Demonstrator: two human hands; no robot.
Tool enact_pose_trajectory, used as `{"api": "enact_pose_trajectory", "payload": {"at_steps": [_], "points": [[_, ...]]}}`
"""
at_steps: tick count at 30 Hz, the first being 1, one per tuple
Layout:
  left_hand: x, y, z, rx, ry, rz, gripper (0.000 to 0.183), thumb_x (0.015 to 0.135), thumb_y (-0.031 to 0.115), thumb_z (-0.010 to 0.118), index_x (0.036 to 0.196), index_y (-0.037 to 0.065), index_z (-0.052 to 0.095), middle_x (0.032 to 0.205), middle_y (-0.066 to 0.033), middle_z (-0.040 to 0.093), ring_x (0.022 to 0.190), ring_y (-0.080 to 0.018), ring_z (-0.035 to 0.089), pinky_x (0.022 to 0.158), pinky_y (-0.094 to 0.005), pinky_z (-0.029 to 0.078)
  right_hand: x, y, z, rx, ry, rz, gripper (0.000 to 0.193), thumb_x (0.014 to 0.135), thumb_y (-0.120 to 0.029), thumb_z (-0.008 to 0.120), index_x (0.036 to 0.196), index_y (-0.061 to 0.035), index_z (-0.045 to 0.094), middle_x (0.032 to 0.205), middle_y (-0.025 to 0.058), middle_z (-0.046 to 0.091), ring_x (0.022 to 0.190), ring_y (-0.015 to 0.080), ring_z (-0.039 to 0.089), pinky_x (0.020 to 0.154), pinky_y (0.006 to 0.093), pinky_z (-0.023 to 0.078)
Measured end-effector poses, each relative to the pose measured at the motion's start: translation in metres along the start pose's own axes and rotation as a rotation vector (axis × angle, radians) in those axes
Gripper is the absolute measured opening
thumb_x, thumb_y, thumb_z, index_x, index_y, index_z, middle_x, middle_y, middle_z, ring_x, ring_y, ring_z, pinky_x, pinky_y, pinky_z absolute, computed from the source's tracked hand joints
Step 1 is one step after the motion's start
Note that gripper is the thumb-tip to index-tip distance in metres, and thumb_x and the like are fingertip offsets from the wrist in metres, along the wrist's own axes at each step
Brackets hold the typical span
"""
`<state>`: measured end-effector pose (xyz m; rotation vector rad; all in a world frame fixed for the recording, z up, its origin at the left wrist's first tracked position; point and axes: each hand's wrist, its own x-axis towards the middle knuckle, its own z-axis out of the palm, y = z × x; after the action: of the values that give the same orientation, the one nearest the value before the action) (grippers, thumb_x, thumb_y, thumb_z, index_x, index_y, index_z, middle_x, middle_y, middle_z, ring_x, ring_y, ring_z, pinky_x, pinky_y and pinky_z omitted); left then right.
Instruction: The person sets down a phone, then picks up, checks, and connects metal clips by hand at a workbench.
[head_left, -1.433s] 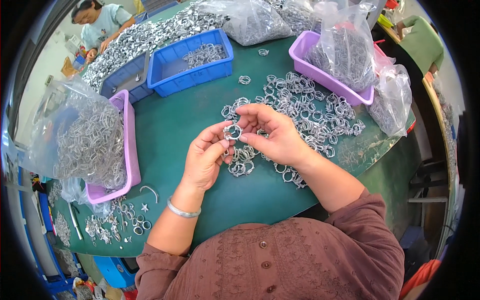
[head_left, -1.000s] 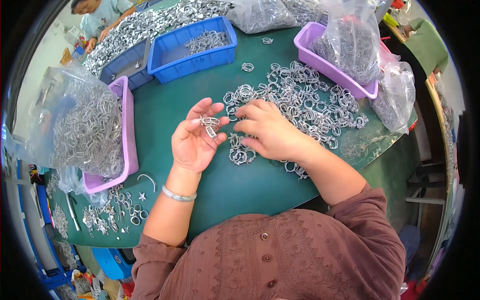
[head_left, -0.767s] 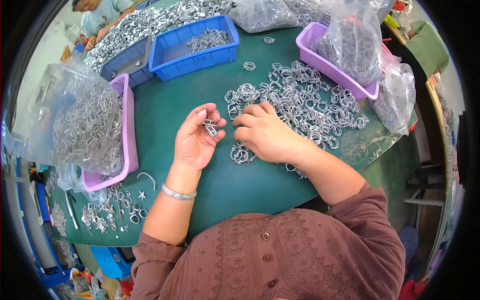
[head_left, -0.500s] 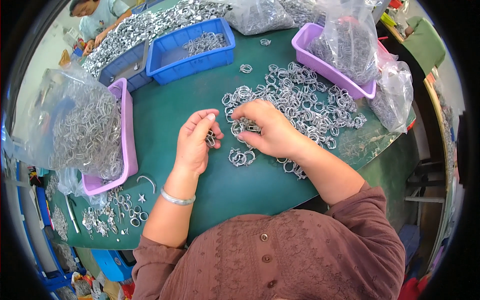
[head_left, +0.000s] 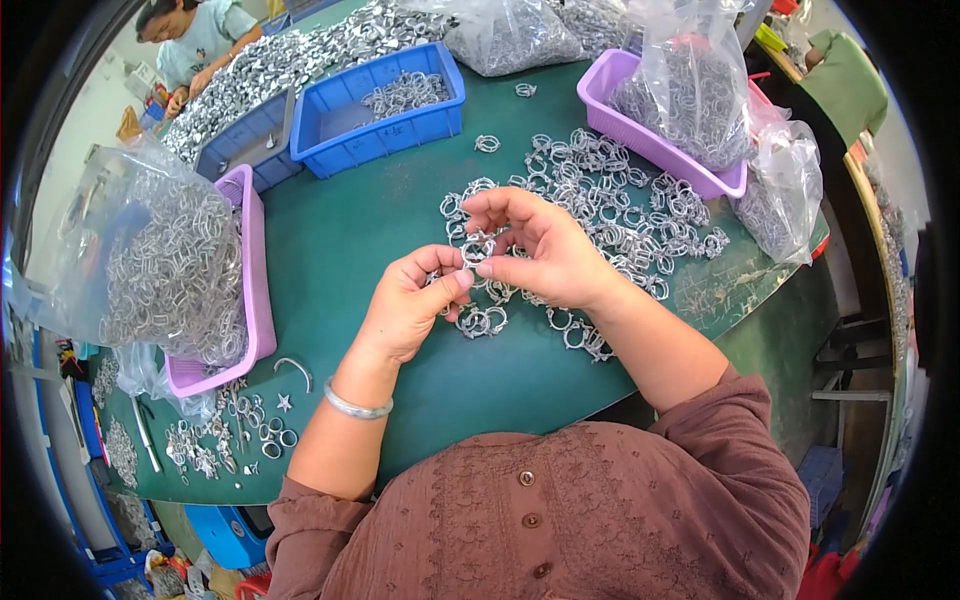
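Head view: looking down on a green table [head_left: 340, 230], the person's brown sleeves and buttoned shirt [head_left: 530, 510] filling the lower middle.
Ring: one openwork silver ring [head_left: 477, 250] at the centre of the frame, up between the fingertips of both hands.
Left hand: left of the ring [head_left: 405, 310], thumb and fingers closed together on the ring's lower edge; a little grey metal shows among the curled fingers. A pale bangle [head_left: 358, 405] circles the wrist.
Right hand: right of the ring [head_left: 555, 255], thumb touching it, fingers arched above; whether they clamp it I cannot tell.
Loose pile: many similar rings [head_left: 610, 220] spread right of centre, partly behind the right hand.
Blue bin: upper middle [head_left: 385, 140], with rings heaped at its right end; a darker tray [head_left: 250, 150] sits just beside it.
Purple baskets: one at the left [head_left: 258, 270], one at the upper right [head_left: 665, 150], each bearing a clear bag full of rings.
Small pieces: rings, a star and other metal bits [head_left: 205, 450] at the lower left.
Far side: a co-worker [head_left: 205, 45] at the upper left, beside a long heap of shiny parts [head_left: 290, 85].
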<state>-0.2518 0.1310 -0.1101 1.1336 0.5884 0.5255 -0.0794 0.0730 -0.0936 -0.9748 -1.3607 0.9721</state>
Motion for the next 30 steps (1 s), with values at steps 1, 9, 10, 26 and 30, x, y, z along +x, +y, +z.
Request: {"api": "enact_pose_trajectory", "payload": {"at_steps": [1,9,10,26,30], "points": [[0.000,0.001,0.001,-0.002,0.018,-0.011,0.010,0.079,0.009,0.058,0.088,0.004,0.056,0.074,0.0003,0.055,0.061,-0.0071,0.051,0.050,-0.0194,0.040,0.000,0.000,-0.001,0.003,-0.013,0.004,0.044,0.070,0.001,0.063,0.111,-0.0023,0.048,0.097,0.0052,0.052,0.086,0.0112,0.051,0.068,0.0234,0.045],[-0.002,0.006,0.006,0.310,0.018,-0.035,0.008,0.076,0.008,0.060,0.082,0.004,0.059,0.069,0.0026,0.055,0.058,-0.0045,0.048,0.048,-0.0182,0.037,0.000,-0.002,-0.003,0.162,-0.120,0.123,0.050,0.072,0.006,0.058,0.119,-0.0017,0.042,0.106,0.0077,0.053,0.097,0.0125,0.050,0.082,0.0265,0.042],[-0.001,0.006,0.006,0.355,0.004,-0.017,0.008,0.075,0.009,0.062,0.081,0.004,0.059,0.067,0.0030,0.055,0.058,-0.0041,0.047,0.048,-0.0183,0.037,0.000,-0.003,-0.004,0.129,-0.132,0.117,0.050,0.073,0.006,0.058,0.119,-0.0016,0.041,0.107,0.0086,0.053,0.097,0.0127,0.051,0.083,0.0267,0.042],[-0.009,0.026,0.005,0.039,-0.012,0.020,0.009,0.082,0.012,0.055,0.081,0.004,0.057,0.062,-0.0009,0.054,0.053,-0.0088,0.050,0.044,-0.0200,0.039,0.005,-0.023,0.005,0.282,-0.263,0.078,0.053,0.079,0.005,0.051,0.126,-0.0032,0.030,0.102,0.0099,0.053,0.090,0.0104,0.051,0.077,0.0240,0.042],[-0.012,0.029,0.008,-0.042,0.040,0.041,0.011,0.083,0.013,0.054,0.080,0.004,0.058,0.059,0.0000,0.053,0.051,-0.0091,0.050,0.043,-0.0196,0.038,0.001,-0.029,0.006,0.179,-0.125,0.096,0.052,0.078,0.002,0.055,0.124,-0.0013,0.033,0.097,0.0089,0.052,0.088,0.0096,0.051,0.074,0.0211,0.043]]}}
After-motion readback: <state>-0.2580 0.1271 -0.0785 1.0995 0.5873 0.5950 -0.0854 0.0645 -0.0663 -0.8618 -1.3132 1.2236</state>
